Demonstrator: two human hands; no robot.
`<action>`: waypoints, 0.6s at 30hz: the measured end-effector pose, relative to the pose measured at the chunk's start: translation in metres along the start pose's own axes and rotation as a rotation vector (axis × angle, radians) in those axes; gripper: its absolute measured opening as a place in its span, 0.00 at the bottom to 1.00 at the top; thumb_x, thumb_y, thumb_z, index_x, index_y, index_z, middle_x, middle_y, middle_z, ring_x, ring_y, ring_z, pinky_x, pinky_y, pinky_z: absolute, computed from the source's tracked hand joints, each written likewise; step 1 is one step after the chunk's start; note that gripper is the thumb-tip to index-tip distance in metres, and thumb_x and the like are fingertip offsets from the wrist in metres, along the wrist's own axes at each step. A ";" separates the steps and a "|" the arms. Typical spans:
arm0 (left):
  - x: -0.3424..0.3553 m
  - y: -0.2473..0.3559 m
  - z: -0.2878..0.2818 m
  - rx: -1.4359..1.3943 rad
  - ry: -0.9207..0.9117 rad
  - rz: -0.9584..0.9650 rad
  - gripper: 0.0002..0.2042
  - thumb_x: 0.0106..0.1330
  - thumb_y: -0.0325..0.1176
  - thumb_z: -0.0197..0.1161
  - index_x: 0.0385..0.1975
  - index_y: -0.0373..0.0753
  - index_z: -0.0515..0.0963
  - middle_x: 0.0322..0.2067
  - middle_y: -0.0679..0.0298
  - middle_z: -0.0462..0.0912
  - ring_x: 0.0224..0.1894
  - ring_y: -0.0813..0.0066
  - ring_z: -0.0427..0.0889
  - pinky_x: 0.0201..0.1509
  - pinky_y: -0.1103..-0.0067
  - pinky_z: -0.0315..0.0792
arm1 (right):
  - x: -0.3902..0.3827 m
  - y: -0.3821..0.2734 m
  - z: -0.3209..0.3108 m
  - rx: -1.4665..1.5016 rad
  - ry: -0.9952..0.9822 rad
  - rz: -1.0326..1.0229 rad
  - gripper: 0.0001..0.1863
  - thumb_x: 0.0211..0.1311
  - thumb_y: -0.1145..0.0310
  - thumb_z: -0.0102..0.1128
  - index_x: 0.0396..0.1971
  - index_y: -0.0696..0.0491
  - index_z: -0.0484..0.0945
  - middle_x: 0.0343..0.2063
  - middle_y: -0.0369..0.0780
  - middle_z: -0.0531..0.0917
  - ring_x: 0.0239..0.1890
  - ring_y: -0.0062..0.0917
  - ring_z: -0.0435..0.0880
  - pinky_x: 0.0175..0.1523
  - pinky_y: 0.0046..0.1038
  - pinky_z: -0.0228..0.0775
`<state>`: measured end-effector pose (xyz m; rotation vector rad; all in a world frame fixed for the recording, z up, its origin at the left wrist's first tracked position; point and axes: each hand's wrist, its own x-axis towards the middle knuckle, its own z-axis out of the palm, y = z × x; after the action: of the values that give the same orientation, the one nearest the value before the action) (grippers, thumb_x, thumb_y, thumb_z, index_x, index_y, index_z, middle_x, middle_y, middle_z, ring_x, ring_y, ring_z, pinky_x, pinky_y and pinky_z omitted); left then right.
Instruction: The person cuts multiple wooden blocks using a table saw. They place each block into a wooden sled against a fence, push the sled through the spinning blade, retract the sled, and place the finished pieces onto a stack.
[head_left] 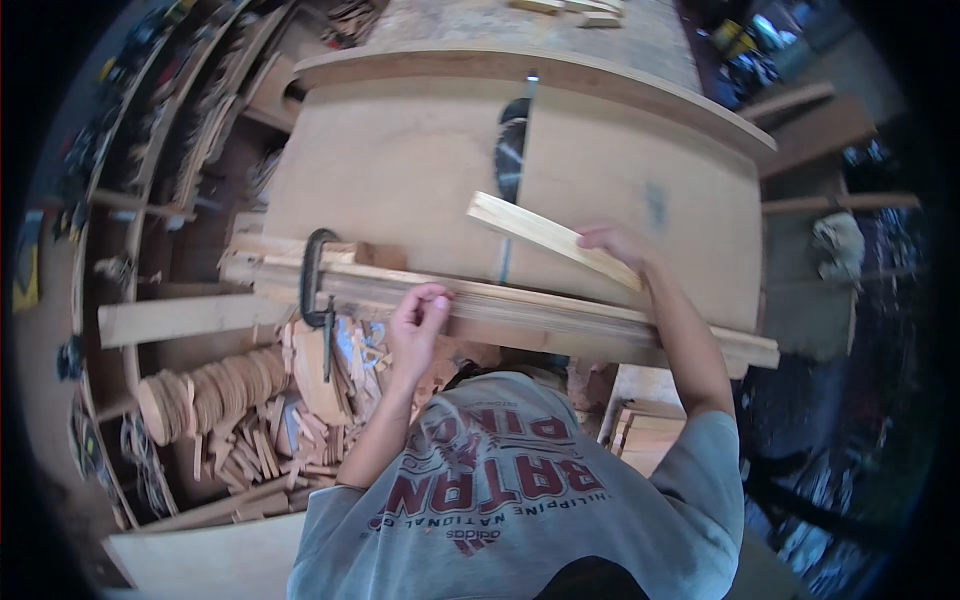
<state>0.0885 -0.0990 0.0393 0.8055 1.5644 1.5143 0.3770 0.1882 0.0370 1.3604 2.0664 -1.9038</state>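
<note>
My right hand (615, 243) grips a pale wooden strip (540, 228) near its right end. The strip lies slantwise over the plywood board (640, 150), its far end close to the slit cut through that board. My left hand (420, 318) is at the near wooden fence (560, 315), its fingers curled and thumb drawn in; whether it pinches anything is hidden. Left of that hand, a dark C-clamp (312, 275) grips the fence beside a small wood block (385, 257). A dark, rounded shape (511, 150), perhaps a saw blade or its opening, shows along the slit.
A tall wooden fence (560, 72) bounds the board's far side. At lower left lie heaped wood offcuts (265, 440) and a row of round wooden discs (215, 390). Shelves (130, 200) line the left. Several small wood pieces (580, 10) rest on the surface beyond.
</note>
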 end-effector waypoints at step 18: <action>-0.034 0.004 -0.001 0.622 0.014 0.256 0.02 0.66 0.25 0.70 0.33 0.33 0.86 0.31 0.56 0.88 0.32 0.62 0.87 0.37 0.72 0.78 | 0.056 0.068 0.023 0.107 -0.173 0.174 0.18 0.72 0.60 0.64 0.50 0.58 0.89 0.41 0.35 0.91 0.45 0.22 0.84 0.58 0.28 0.73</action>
<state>0.1036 -0.1288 0.0468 1.3856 2.0372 1.1979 0.3702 0.1923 -0.0533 1.2952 1.7317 -2.0035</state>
